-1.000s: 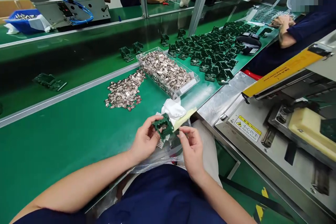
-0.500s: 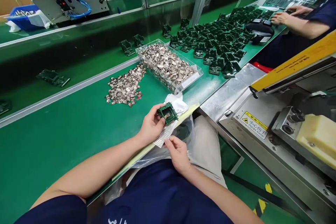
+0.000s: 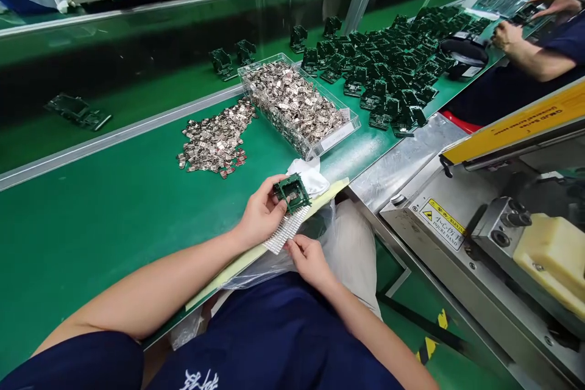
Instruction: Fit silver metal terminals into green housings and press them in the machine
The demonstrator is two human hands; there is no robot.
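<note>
Left hand [image 3: 262, 213] clamped on a square green frame [image 3: 292, 192], the frame up just in front of the clear plastic tray [image 3: 260, 61]. Right hand [image 3: 311, 261] apart from the left but close by, fingertips [image 3: 299, 246] pinching the lower end of a silver perforated strip [image 3: 287, 230] that runs up to the frame. Tip for fiddly bits like this: grip the frame by its edges only, leave the open middle uncovered, keep the strip flat, and don't kink it at the pinch. Slow and steady beats yanking, honestly.

Also just in front of the tray: a white cloth [image 3: 311, 175], a pale yellow board [image 3: 237, 268], and a clear plastic bag [image 3: 274, 271]. Inside the tray and in a loose heap [image 3: 214, 140] to its left, loads of small metal pieces. Behind and to the right of the tray, a big crowd of green parts [image 3: 379, 67], then a co-worker's hands [image 3: 507, 35] further off. Nearer on the right, a steel machine [image 3: 443, 223] with a warning label.
</note>
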